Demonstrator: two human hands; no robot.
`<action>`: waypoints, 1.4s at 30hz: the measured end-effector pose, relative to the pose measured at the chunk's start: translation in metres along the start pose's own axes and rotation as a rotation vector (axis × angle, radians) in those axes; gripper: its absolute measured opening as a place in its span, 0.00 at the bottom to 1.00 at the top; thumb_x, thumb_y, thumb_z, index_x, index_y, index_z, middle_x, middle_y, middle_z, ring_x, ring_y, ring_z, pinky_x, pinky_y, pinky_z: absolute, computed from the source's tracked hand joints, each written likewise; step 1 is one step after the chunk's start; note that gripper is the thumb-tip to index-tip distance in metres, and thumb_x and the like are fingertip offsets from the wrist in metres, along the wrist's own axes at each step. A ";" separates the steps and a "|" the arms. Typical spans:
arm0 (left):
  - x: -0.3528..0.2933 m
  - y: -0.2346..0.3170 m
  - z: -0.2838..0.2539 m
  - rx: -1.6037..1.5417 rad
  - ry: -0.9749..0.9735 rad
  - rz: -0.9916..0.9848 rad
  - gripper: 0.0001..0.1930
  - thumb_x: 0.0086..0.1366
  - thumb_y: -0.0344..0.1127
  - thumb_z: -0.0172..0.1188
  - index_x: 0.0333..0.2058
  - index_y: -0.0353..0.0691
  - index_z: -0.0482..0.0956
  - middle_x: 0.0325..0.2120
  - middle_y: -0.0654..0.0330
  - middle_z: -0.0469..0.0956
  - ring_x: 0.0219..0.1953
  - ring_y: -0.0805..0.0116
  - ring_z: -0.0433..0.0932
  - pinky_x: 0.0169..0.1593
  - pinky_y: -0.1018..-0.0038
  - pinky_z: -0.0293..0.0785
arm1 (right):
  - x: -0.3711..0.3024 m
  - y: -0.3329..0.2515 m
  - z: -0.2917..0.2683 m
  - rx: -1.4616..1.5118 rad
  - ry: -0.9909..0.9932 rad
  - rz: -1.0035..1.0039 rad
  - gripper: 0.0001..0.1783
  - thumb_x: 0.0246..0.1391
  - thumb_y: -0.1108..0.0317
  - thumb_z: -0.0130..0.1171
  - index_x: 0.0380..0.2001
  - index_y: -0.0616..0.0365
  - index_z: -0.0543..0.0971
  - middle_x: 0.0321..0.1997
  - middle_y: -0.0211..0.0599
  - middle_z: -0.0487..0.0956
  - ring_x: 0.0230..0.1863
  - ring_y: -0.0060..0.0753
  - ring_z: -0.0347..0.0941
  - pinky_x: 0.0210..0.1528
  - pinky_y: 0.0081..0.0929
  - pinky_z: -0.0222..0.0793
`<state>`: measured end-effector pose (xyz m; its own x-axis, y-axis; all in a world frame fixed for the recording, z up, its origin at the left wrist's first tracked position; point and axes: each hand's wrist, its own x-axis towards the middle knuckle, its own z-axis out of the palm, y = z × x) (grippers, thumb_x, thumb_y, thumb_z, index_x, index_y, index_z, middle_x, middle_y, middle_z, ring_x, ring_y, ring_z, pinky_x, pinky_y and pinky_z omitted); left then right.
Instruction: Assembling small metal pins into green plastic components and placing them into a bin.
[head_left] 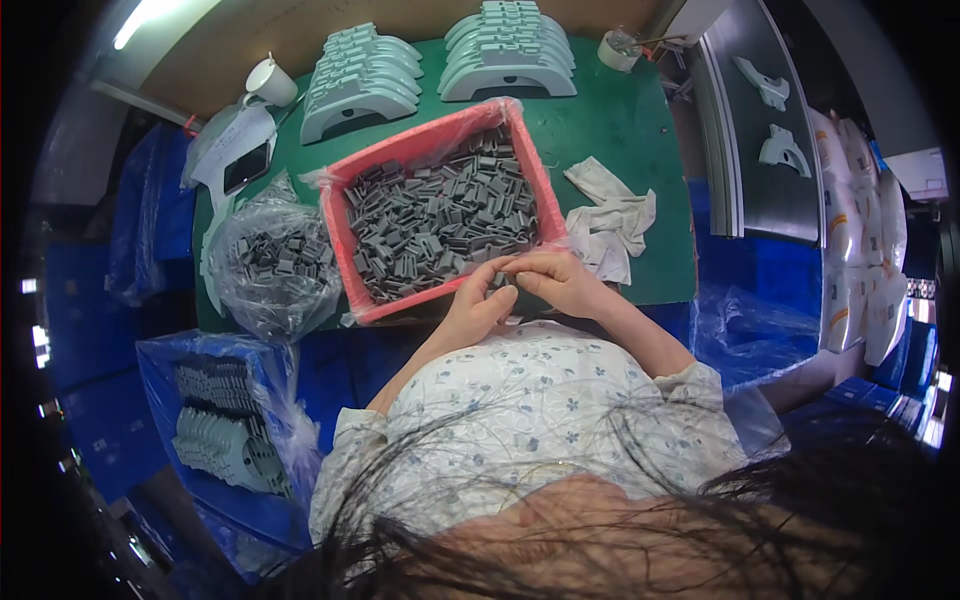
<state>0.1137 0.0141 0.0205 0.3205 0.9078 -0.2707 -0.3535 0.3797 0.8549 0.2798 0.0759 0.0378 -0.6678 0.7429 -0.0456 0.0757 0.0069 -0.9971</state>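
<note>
At the near right corner of a red bin [548, 190], my left hand [478, 312] and my right hand [565, 283] meet with thumbs and fingertips pinched together. Between the fingertips a small grey plastic clip [499, 282] shows in part; the fingers hide most of it, and I cannot tell how each hand shares the grip. Loose grey clips [430, 225] of the same sort fill the bin in a heap. Left of the bin, a clear plastic bag [275, 265] holds more of them.
Stacked pale curved parts [360, 85] and another stack [510, 65] stand at the table's back. A white mug [271, 82], a phone [247, 168] and white gloves [610, 215] lie around the bin. A plastic-lined blue crate [215, 420] sits lower left; a conveyor [765, 130] runs at right.
</note>
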 end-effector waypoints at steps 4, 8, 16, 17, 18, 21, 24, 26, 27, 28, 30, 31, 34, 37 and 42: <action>0.003 -0.004 0.019 0.027 0.016 0.027 0.24 0.60 0.38 0.50 0.51 0.34 0.56 0.19 0.66 0.64 0.18 0.80 0.62 0.23 0.83 0.60 | -0.010 -0.004 -0.018 -0.097 -0.117 0.012 0.11 0.50 0.72 0.50 0.37 0.64 0.74 0.33 0.35 0.76 0.35 0.22 0.69 0.37 0.20 0.65; 0.001 -0.006 0.026 0.068 0.048 0.033 0.23 0.59 0.37 0.50 0.51 0.34 0.58 0.18 0.66 0.64 0.18 0.80 0.62 0.23 0.84 0.60 | -0.013 -0.019 -0.023 -0.077 -0.168 0.164 0.12 0.51 0.71 0.49 0.39 0.63 0.73 0.33 0.33 0.76 0.35 0.20 0.68 0.37 0.19 0.65; -0.007 0.004 0.019 0.070 0.030 -0.002 0.22 0.59 0.36 0.49 0.51 0.34 0.58 0.18 0.67 0.65 0.18 0.81 0.63 0.22 0.84 0.61 | -0.010 -0.015 -0.011 -0.063 -0.121 0.053 0.11 0.50 0.72 0.50 0.37 0.64 0.74 0.33 0.36 0.76 0.35 0.21 0.69 0.39 0.20 0.65; -0.006 0.005 0.017 0.071 0.013 0.002 0.23 0.59 0.36 0.49 0.51 0.34 0.58 0.18 0.67 0.65 0.18 0.81 0.63 0.22 0.83 0.61 | -0.011 -0.015 -0.011 -0.053 -0.131 0.065 0.12 0.50 0.72 0.50 0.38 0.63 0.74 0.34 0.34 0.76 0.36 0.20 0.69 0.39 0.20 0.65; -0.006 0.006 0.015 0.072 -0.003 0.006 0.23 0.59 0.36 0.49 0.51 0.33 0.57 0.18 0.67 0.65 0.18 0.81 0.63 0.22 0.83 0.62 | -0.010 -0.017 -0.011 -0.060 -0.127 0.068 0.12 0.50 0.72 0.50 0.38 0.63 0.74 0.34 0.34 0.76 0.36 0.20 0.69 0.39 0.20 0.65; -0.006 0.009 0.006 0.093 -0.021 -0.013 0.22 0.59 0.36 0.49 0.51 0.33 0.57 0.19 0.66 0.65 0.19 0.81 0.64 0.23 0.84 0.62 | -0.004 -0.022 -0.008 -0.107 -0.151 0.132 0.12 0.50 0.71 0.50 0.38 0.64 0.74 0.36 0.35 0.76 0.37 0.21 0.69 0.39 0.20 0.65; -0.008 0.013 0.001 0.135 -0.005 -0.024 0.22 0.59 0.35 0.49 0.50 0.33 0.58 0.20 0.67 0.65 0.20 0.82 0.64 0.22 0.84 0.62 | 0.001 -0.020 -0.002 -0.167 -0.147 0.060 0.12 0.50 0.71 0.51 0.39 0.63 0.74 0.36 0.35 0.76 0.37 0.21 0.69 0.39 0.20 0.65; -0.008 0.011 -0.006 0.134 -0.010 -0.030 0.22 0.58 0.35 0.49 0.50 0.35 0.59 0.24 0.66 0.67 0.22 0.82 0.64 0.23 0.85 0.62 | 0.004 -0.021 0.003 -0.184 -0.103 0.056 0.11 0.49 0.72 0.51 0.37 0.65 0.74 0.34 0.40 0.76 0.36 0.27 0.72 0.38 0.21 0.66; -0.008 0.011 -0.009 0.136 -0.012 -0.037 0.22 0.57 0.36 0.50 0.50 0.36 0.60 0.28 0.66 0.68 0.24 0.83 0.65 0.24 0.86 0.62 | 0.005 -0.019 0.006 -0.188 -0.098 0.059 0.11 0.49 0.72 0.51 0.37 0.65 0.74 0.34 0.40 0.76 0.36 0.27 0.72 0.38 0.21 0.66; -0.008 0.012 -0.011 0.133 -0.019 -0.036 0.22 0.57 0.36 0.50 0.50 0.36 0.60 0.28 0.66 0.68 0.24 0.83 0.65 0.24 0.86 0.62 | 0.006 -0.016 0.009 -0.175 -0.068 0.048 0.11 0.49 0.72 0.51 0.37 0.65 0.74 0.33 0.40 0.77 0.35 0.27 0.72 0.37 0.21 0.66; -0.009 0.015 -0.013 0.135 0.016 -0.021 0.23 0.57 0.36 0.51 0.50 0.35 0.60 0.31 0.63 0.69 0.27 0.81 0.66 0.29 0.85 0.64 | 0.008 -0.012 0.016 -0.162 -0.043 0.038 0.11 0.49 0.72 0.51 0.36 0.65 0.74 0.32 0.40 0.77 0.35 0.26 0.72 0.37 0.21 0.66; -0.009 0.012 -0.015 0.133 0.015 -0.021 0.23 0.57 0.36 0.51 0.50 0.35 0.60 0.31 0.63 0.69 0.27 0.81 0.66 0.29 0.85 0.64 | 0.009 -0.011 0.019 -0.149 -0.009 0.031 0.11 0.49 0.71 0.51 0.36 0.65 0.74 0.32 0.39 0.76 0.35 0.26 0.72 0.37 0.21 0.66; -0.007 0.007 -0.019 0.148 0.021 0.099 0.22 0.58 0.34 0.50 0.50 0.34 0.58 0.21 0.68 0.65 0.19 0.84 0.63 0.21 0.86 0.60 | 0.012 -0.013 0.025 -0.143 0.035 0.038 0.11 0.49 0.71 0.51 0.36 0.65 0.74 0.32 0.39 0.76 0.35 0.25 0.72 0.36 0.20 0.66; -0.008 0.011 -0.019 0.208 0.061 0.140 0.23 0.58 0.35 0.51 0.50 0.34 0.58 0.23 0.68 0.66 0.19 0.85 0.61 0.21 0.86 0.59 | 0.015 -0.011 0.031 -0.143 0.072 0.045 0.11 0.49 0.71 0.51 0.36 0.65 0.74 0.32 0.39 0.76 0.34 0.25 0.72 0.35 0.20 0.66; -0.008 0.015 -0.022 0.285 0.177 0.262 0.23 0.57 0.35 0.52 0.49 0.33 0.59 0.26 0.69 0.66 0.23 0.85 0.62 0.24 0.88 0.60 | 0.025 -0.011 0.041 -0.103 0.137 0.018 0.11 0.49 0.72 0.50 0.36 0.65 0.74 0.31 0.39 0.76 0.32 0.23 0.71 0.34 0.19 0.66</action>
<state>0.0863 0.0161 0.0254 0.0872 0.9931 -0.0782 -0.1384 0.0898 0.9863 0.2317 0.0671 0.0449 -0.5588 0.8279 -0.0480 0.1671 0.0557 -0.9844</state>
